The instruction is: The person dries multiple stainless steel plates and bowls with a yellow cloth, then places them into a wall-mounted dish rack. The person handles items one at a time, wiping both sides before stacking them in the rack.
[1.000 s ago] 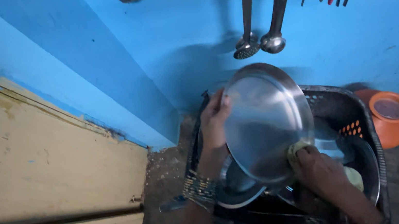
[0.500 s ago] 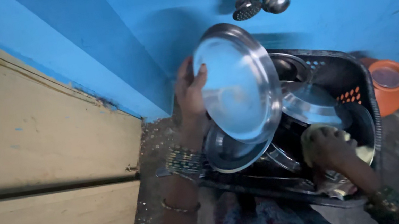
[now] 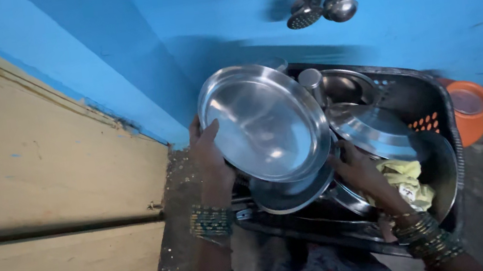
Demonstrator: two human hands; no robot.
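My left hand (image 3: 210,159) grips the left rim of a round steel plate (image 3: 264,119), which stands tilted on edge, its shiny face toward me. It rests against other steel plates (image 3: 290,193) stacked in a dark plastic basket (image 3: 438,101). My right hand (image 3: 363,172) lies lower in the basket, fingers touching the plates beside the tilted one. A yellow-green cloth (image 3: 408,180) sits just right of that hand; whether the hand grips anything is unclear. Both wrists wear several bangles.
A steel lid (image 3: 373,129), a bowl (image 3: 345,86) and a small steel cup (image 3: 310,78) fill the basket's back. An orange container (image 3: 469,110) stands at its right. Two ladles (image 3: 324,7) hang on the blue wall. A pale wooden door (image 3: 43,201) lies at left.
The plate has tipped lower and further left into the basket. My right hand left the plate's lower edge and dropped among the plates; the cloth now lies beside it.
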